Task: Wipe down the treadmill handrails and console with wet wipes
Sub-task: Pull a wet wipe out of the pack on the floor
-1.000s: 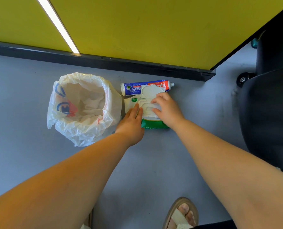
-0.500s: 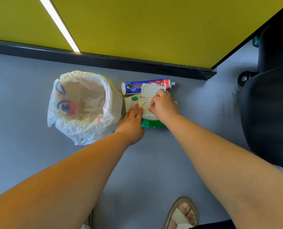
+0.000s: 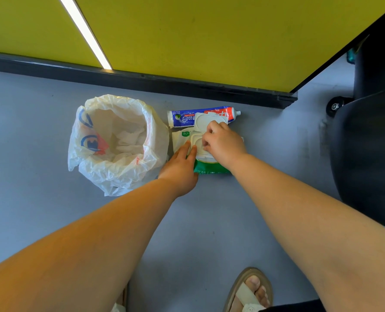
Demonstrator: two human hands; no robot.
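The wipes pack lies on the floor, dead ahead at 12 o'clock, its lid flipped open toward 12. The left hand presses flat on the pack's 8 o'clock side, fingers straight. The right hand has its fingers curled at the opening; whether they pinch a wipe cannot be told. A tube lies just beside the pack at 12 o'clock, and a bag stands at its 9 o'clock.

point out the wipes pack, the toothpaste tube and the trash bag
wipes pack (image 3: 211,169): head view, green bottom edge
toothpaste tube (image 3: 182,119): head view, blue label
trash bag (image 3: 115,176): head view, front wall
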